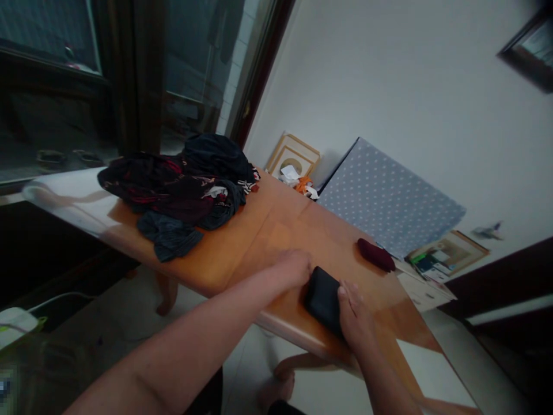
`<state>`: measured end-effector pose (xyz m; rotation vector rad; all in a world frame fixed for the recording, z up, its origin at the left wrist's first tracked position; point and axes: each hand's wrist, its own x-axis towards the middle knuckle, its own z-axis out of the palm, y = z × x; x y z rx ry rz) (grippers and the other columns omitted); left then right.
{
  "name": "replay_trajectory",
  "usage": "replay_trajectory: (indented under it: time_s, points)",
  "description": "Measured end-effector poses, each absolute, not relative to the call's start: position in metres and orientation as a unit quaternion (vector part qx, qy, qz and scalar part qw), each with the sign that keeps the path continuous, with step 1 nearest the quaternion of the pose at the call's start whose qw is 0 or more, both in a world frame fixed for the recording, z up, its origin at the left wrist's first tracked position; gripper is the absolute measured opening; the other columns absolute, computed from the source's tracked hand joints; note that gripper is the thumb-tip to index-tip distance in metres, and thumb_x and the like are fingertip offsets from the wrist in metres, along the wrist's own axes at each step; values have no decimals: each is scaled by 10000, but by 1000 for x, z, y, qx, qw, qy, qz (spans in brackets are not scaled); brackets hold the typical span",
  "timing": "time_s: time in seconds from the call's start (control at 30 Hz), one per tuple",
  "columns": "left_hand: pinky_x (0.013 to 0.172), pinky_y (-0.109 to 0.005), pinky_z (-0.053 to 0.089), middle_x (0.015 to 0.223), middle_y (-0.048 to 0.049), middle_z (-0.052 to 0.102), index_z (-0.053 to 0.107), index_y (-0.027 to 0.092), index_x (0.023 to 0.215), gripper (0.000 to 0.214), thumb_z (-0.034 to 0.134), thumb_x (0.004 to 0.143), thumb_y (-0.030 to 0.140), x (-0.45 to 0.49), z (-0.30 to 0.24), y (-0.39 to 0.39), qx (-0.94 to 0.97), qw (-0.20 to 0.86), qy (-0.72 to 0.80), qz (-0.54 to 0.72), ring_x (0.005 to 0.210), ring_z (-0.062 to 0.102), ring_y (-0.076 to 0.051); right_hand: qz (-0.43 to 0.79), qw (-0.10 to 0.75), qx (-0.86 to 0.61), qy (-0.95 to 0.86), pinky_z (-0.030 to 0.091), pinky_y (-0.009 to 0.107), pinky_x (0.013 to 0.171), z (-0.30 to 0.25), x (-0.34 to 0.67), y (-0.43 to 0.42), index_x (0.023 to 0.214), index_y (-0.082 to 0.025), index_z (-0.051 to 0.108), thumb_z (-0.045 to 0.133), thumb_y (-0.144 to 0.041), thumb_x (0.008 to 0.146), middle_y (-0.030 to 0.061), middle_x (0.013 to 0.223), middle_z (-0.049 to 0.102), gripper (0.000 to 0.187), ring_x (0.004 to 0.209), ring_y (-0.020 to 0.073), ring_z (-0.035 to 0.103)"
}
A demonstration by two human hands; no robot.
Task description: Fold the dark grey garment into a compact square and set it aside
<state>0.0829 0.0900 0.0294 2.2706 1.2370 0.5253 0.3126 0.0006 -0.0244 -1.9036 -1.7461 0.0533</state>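
A black, flat rectangular object with rounded corners point(324, 300) lies at the front edge of the wooden table point(276, 230); whether it is a case or a folded cloth, I cannot tell. My right hand point(355, 311) grips its right side, thumb on top. At its upper left corner is my left hand point(296, 268), fingers curled closed and slightly blurred. Anything inside those fingers is hidden. Farther back on the table, near the far edge, rests a dark red rolled or folded cloth point(375, 255).
A heap of dark clothes point(185, 184) covers the table's left part. A white sheet point(436, 372) lies at the right end. Behind the table stand a dotted grey-blue cloth-covered object point(384, 196) and a framed picture point(298, 153). Glass doors point(194, 63) are at the left.
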Motion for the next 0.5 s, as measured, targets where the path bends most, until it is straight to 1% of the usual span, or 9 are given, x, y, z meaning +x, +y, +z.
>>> replay_trajectory:
  time_s: [0.07,0.1,0.2,0.3,0.4,0.5]
  points:
    - [807,-352,515,914,-90,737,726,203,827,117,654,763,269,82,33,109,832,269,465,142,926,670,-266,12,267,-709,-652,198,499,1215,-25,312,1,1418,-122,520,240,-585,971,124,1488,472,701,1460,264,298]
    - [776,-339,517,857,-82,739,725,202,805,120,689,733,290,83,34,115,830,276,468,128,877,679,-258,9,263,-710,-653,201,503,1213,-25,312,1,1419,-123,519,238,-581,972,125,1490,469,699,1459,266,299]
    - [756,-329,517,785,-68,740,725,208,814,230,735,686,399,92,32,127,821,289,483,93,821,690,-248,-4,250,-714,-655,205,516,1208,-27,312,3,1418,-116,519,239,-568,976,134,1490,467,691,1459,270,298]
    - [804,-385,512,807,-89,745,725,206,835,297,714,677,458,102,29,130,818,286,493,81,868,691,-284,-21,233,-717,-657,203,512,1209,-30,311,4,1412,-99,521,242,-555,980,147,1479,478,688,1460,270,293]
    - [866,-428,490,806,-103,745,728,199,832,267,680,693,422,110,28,131,816,283,499,73,899,686,-295,-30,216,-720,-659,198,516,1208,-31,310,5,1416,-91,516,239,-544,983,151,1477,479,684,1464,274,284]
    - [903,-448,470,765,-94,739,729,197,807,236,639,729,400,116,29,131,819,285,494,68,867,687,-278,-39,206,-722,-659,202,519,1203,-29,307,5,1421,-84,510,233,-535,987,157,1477,477,684,1464,279,282]
